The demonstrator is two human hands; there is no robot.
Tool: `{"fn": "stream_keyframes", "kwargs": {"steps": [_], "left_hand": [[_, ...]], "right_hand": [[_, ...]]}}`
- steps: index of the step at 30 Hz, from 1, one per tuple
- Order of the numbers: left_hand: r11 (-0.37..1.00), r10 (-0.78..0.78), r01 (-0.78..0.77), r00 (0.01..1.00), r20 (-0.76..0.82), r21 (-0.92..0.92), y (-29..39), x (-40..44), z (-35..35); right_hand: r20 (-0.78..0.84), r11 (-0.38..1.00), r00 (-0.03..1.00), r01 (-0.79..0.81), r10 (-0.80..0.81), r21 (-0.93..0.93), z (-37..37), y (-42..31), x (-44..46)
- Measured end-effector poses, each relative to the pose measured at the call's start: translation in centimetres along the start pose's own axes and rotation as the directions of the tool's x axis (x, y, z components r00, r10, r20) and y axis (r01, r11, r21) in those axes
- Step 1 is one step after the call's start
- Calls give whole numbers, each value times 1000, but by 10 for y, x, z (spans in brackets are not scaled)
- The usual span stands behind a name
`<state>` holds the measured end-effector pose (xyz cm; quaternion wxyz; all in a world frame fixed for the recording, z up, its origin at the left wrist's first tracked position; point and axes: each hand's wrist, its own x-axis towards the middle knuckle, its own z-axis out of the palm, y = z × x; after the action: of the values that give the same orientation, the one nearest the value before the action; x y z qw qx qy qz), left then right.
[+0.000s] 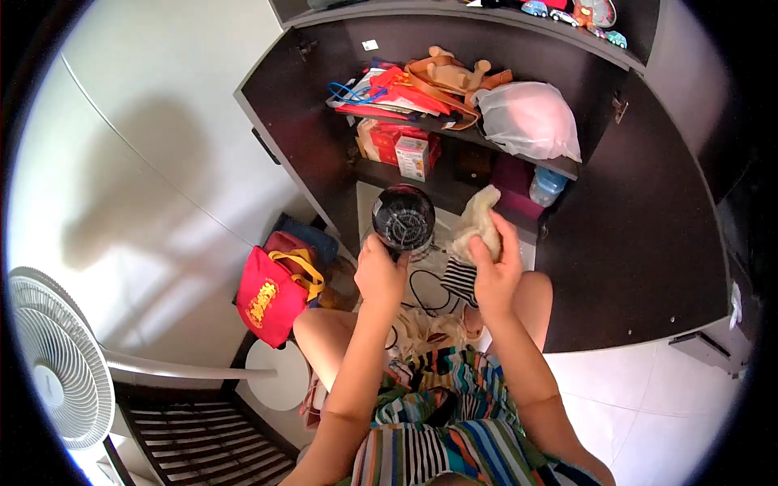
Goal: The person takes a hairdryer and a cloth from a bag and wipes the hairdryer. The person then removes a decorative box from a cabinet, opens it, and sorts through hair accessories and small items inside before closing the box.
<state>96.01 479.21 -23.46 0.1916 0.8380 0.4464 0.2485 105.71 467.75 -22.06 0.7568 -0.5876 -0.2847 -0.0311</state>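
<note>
My left hand (381, 271) is wrapped round the handle of a black hair dryer (403, 217), whose round grille faces up at me. To its right, my right hand (498, 263) pinches a crumpled cream cloth (476, 223) between thumb and fingers. A black-and-white striped cloth (460, 279) hangs just beneath the cream one; whether the two are joined I cannot tell. Below and between my hands, a black cord (421, 301) curls over pale crumpled material near my legs. The two held things are apart from each other.
An open dark cabinet (356, 40) stands ahead, with bags, a white plastic bag (531, 121) and boxes on its shelves. Its door (632, 259) spreads out at the right. A red bag (271, 296) lies at the left, and a fan (61, 364) stands at the far left.
</note>
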Motion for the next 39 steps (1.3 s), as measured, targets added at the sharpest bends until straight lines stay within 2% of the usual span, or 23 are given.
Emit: {"fn": "stream_keyframes", "kwargs": {"steps": [2, 3, 4, 6, 7, 8, 10, 11, 12, 13, 14, 16, 18, 19, 20, 22, 23, 24, 26, 31, 34, 36, 39], "left_hand": [[1000, -14, 14, 1000, 17, 11, 2, 2, 2], [998, 17, -19, 1000, 26, 53, 2, 2, 2], [998, 38, -41, 998, -42, -54, 0, 5, 9], [978, -47, 62, 996, 80, -199, -1, 6, 6], [961, -30, 42, 998, 46, -272, -3, 6, 4], [964, -63, 93, 990, 125, -248, -6, 9, -2], [595, -98, 131, 991, 90, -793, -14, 13, 6], [228, -194, 480, 875, 444, -847, -15, 12, -5], [36, -156, 508, 853, 498, -860, -14, 15, -11], [41, -73, 502, 864, 499, -864, -18, 21, -13], [44, 10, 501, 865, 502, -864, -24, 23, -15], [25, -9, 469, 883, 469, -883, -21, 27, -13], [-17, -92, 451, 888, 451, -892, -5, 24, -16], [55, -24, 448, 894, 448, -892, -27, 31, 3], [97, 74, 452, 885, 460, -886, -35, 39, 5], [-39, 144, 434, 894, 424, -900, -22, 36, -4], [-89, 194, 217, 961, 197, -972, -7, 33, -7], [-209, 191, 231, 963, 192, -950, -8, 31, -6], [-174, 129, 208, 974, 187, -962, -6, 31, -8], [-279, 118, 239, 970, 213, -930, 2, 27, 1], [-183, 54, 153, 988, 145, -971, -1, 41, -7], [-192, 41, 159, 987, 154, -968, -2, 42, -14], [-159, 69, 184, 982, 175, -970, 0, 38, -13]], "right_hand": [[162, 928, 939, 331, -305, -171, 9, -22, 2], [311, 864, 871, 455, -380, -217, 20, -27, 2], [452, 783, 781, 572, -430, -244, 28, -30, 2], [519, 668, 739, 647, -430, -368, 35, -17, -2], [478, 731, 755, 618, -449, -290, 34, 0, 0], [444, 710, 780, 606, -441, -359, 27, 12, -2], [297, 872, 927, 330, -227, -362, 17, 35, 11], [169, 993, 986, 15, 5, -118, 10, 46, 13], [100, 947, 961, -272, 258, 173, 6, 53, 19], [117, 827, 898, -437, 424, 354, 4, 43, 27], [241, 656, 846, -523, 475, 543, 4, 31, 26], [325, 830, 893, -423, 312, 365, 17, 11, 19], [480, 970, 876, -82, -39, 229, 45, 4, 6], [468, 979, 880, 158, -80, -131, 58, -8, -4], [469, 803, 876, 361, -117, -473, 63, -20, -16], [493, 754, 862, 400, -117, -521, 58, -8, -32], [468, 786, 880, 346, -81, -513, 51, -1, -36], [460, 853, 888, 228, 16, -469, 44, 6, -42], [455, 926, 863, -37, 218, -374, 27, 17, -57], [535, 964, 804, -184, 260, -192, -8, 20, -63], [648, 847, 654, 21, 391, -531, -58, 23, -77], [525, 782, 712, -56, 467, -620, -95, 5, -90], [383, 797, 852, -65, 358, -601, -154, -35, -114]]}}
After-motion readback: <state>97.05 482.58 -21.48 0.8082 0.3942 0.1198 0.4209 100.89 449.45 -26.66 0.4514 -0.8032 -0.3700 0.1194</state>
